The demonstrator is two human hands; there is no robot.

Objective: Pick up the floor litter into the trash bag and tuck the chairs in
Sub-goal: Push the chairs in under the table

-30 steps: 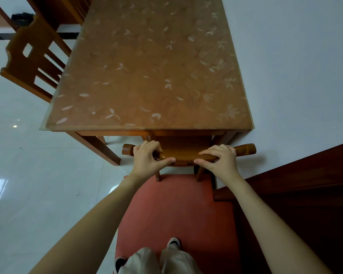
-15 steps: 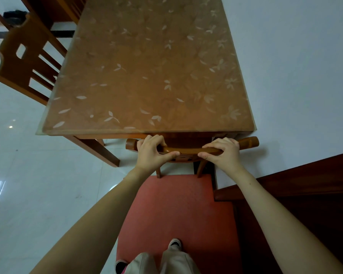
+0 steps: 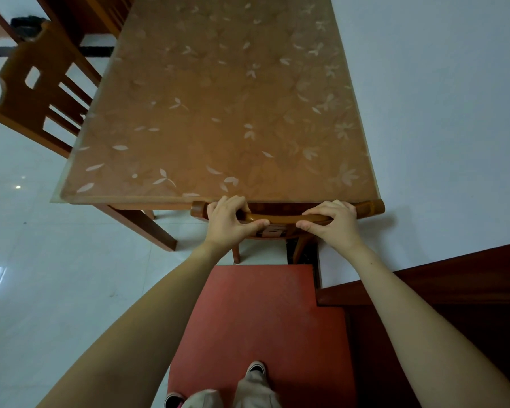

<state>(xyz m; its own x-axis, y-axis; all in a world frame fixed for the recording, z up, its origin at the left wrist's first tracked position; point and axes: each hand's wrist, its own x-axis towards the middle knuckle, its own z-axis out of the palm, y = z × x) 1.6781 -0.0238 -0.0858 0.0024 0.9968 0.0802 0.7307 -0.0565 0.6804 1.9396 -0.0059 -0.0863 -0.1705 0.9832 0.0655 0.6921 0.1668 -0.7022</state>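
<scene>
A wooden chair's curved top rail (image 3: 371, 207) lies right against the near edge of the wooden table (image 3: 224, 119), whose top has a leaf-patterned cover. My left hand (image 3: 228, 223) grips the rail's left part and my right hand (image 3: 331, 225) grips its right part, thumbs toward me. The chair's seat is hidden under the table; only two back legs show below the rail. A second wooden chair (image 3: 39, 95) stands at the table's left side, its back close to the table edge. No litter or trash bag is in view.
I stand on a red mat (image 3: 256, 319) on the white tiled floor (image 3: 56, 275). A white wall (image 3: 442, 113) runs along the table's right side. Dark wooden furniture (image 3: 454, 290) is at my right. A table leg (image 3: 142, 225) slants down at the left.
The chair has slid forward under the table; its top rail now meets the table's edge. Both hands kept their grip and moved with it.
</scene>
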